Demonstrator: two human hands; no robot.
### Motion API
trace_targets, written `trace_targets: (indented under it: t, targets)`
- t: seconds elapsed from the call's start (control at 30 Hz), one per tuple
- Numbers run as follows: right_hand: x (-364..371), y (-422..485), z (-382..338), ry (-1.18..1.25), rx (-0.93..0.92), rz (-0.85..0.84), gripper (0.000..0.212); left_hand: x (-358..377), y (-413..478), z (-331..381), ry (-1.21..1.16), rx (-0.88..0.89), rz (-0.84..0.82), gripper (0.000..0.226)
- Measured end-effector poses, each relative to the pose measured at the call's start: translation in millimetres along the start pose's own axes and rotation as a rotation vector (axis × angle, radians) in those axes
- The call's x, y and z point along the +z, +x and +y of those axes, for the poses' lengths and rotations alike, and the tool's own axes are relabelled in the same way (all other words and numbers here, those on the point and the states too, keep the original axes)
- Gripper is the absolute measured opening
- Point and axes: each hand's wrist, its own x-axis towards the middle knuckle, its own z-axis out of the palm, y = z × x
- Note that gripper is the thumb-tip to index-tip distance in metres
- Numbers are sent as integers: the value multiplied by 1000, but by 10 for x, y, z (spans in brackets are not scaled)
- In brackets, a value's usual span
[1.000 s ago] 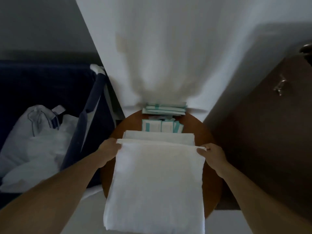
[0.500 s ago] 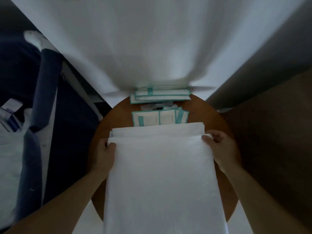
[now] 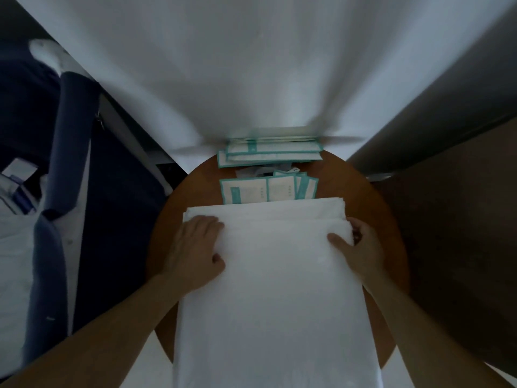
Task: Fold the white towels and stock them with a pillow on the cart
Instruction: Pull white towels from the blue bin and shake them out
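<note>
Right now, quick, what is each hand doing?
Left hand: open, lying flat on the white towel.
Right hand: pinching the towel's right edge, thumb on top.

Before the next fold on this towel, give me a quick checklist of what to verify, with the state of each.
1. Left hand flat on the top towel near its far left corner: ok.
2. Right hand grips the far right corner, thumb on top: ok.
3. Far edge lined up with the folded towel underneath: not ok, it sits slightly short.
4. Teal-edged packets clear of the towels: ok, just beyond them.
5. Near end supported by the round table: not ok, it hangs past the rim.
6. Pillow and cart ready: cannot tell.
</note>
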Motion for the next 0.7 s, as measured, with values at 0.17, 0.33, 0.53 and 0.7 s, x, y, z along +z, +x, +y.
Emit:
trace_targets:
  t: [0.17,0.33,0.53,0.7]
  targets:
    - [-70,-84,58,-5,47,-67,66,-285,342,-22,113,25,-317,102]
    - [-157,-154,39,157,252,-255,71,-444,489,-80,-23,-61,-549,58]
    - [-428,-313,-91,394,258,-605,61,-617,367,-171,-245,-75,-746,43]
    - [-776,-419,-312,546,228,-950,61,-1100,251,-226,-556,-122,-1019,47]
